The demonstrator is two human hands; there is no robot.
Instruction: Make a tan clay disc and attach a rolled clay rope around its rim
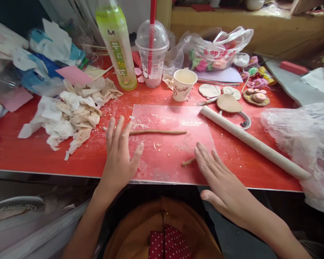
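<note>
A long, thin roll of brown clay (162,132) lies across a clear plastic sheet (162,169) on the red table. My left hand (120,151) is beside the roll's left end, palm down with fingers and thumb apart; whether it touches the roll I cannot tell. At the sheet's right edge my right hand (214,171) lies flat, fingers stretched out, over a short clay piece (188,162). Only the left part of that piece shows; the hand hides the rest. Small clay crumbs are scattered on the sheet.
A pale tube (255,144) lies slantwise on the right, near a flat clay disc (229,103). Behind the sheet stand a paper cup (184,86), a dome-lidded cup (152,54) and a drink bottle (117,46). Crumpled tissues (75,111) are heaped left; a plastic bag (299,136) hangs right.
</note>
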